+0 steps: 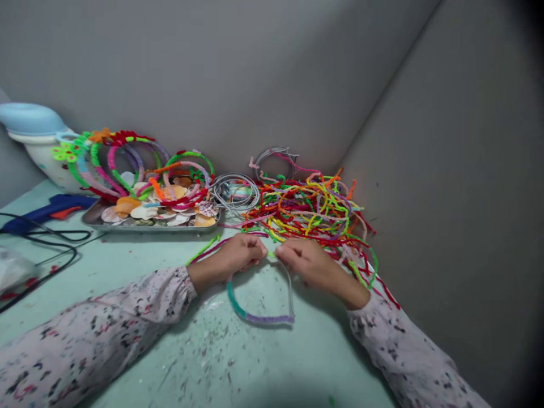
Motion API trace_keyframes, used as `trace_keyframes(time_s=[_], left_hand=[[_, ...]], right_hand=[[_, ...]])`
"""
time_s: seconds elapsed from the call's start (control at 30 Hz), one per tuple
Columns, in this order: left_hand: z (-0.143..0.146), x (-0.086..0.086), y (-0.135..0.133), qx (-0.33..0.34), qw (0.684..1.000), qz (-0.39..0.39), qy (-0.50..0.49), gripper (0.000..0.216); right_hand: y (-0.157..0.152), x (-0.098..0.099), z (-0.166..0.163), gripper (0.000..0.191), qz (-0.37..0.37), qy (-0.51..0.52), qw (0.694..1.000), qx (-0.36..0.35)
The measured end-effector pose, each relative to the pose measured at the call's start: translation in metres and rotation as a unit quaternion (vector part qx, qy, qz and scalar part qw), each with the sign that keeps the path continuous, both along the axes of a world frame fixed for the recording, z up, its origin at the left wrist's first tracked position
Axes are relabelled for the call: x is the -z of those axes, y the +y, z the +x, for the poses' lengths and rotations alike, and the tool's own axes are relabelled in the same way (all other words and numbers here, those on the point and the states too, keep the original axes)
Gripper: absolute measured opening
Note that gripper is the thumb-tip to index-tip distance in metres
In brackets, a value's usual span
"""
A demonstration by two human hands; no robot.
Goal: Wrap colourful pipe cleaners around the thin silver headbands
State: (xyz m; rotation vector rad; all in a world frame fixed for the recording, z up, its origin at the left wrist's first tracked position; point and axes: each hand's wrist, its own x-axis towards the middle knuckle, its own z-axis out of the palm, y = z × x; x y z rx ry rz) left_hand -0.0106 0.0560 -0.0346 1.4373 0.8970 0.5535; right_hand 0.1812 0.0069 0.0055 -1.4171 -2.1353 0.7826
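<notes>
My left hand (238,255) and my right hand (306,260) meet over a headband (259,314) lying on the pale green table (140,266). Both hands are closed in a pinch near the band's open ends. The band is partly wrapped in teal and purple fuzzy wire, and its right side is bare metal. A short light green fuzzy wire (271,254) shows between my fingertips. A pink and a green fuzzy wire (204,250) trail out to the left from under my left hand.
A tangled heap of coloured fuzzy wires (314,209) lies behind my hands. Bare metal headbands (236,192) sit beside a metal tray (148,226) with shells and wrapped headbands. A blue glue gun (46,212) and black cable (51,249) lie left. Grey walls enclose the corner.
</notes>
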Motion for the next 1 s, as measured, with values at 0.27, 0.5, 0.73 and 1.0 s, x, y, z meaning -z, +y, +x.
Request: trace_keyframes(time_s=[0.27, 0.5, 0.73, 1.0], left_hand=[[0.001, -0.016, -0.006, 0.013, 0.998, 0.034, 0.059, 0.01], [0.001, -0.011, -0.005, 0.009, 0.997, 0.049, 0.065, 0.01], [0.002, -0.01, -0.005, 0.005, 0.997, 0.042, 0.071, 0.008], [0.004, -0.008, -0.004, 0.006, 0.998, 0.02, 0.063, 0.008]], right_hand=[[0.012, 0.02, 0.006, 0.023, -0.257, 0.203, 0.941, 0.081], [0.01, 0.013, 0.004, 0.02, -0.273, 0.125, 0.95, 0.083], [0.0, 0.01, -0.01, 0.016, 0.013, -0.135, 0.991, 0.019], [-0.025, 0.011, -0.026, 0.017, 0.168, -0.353, 0.92, 0.022]])
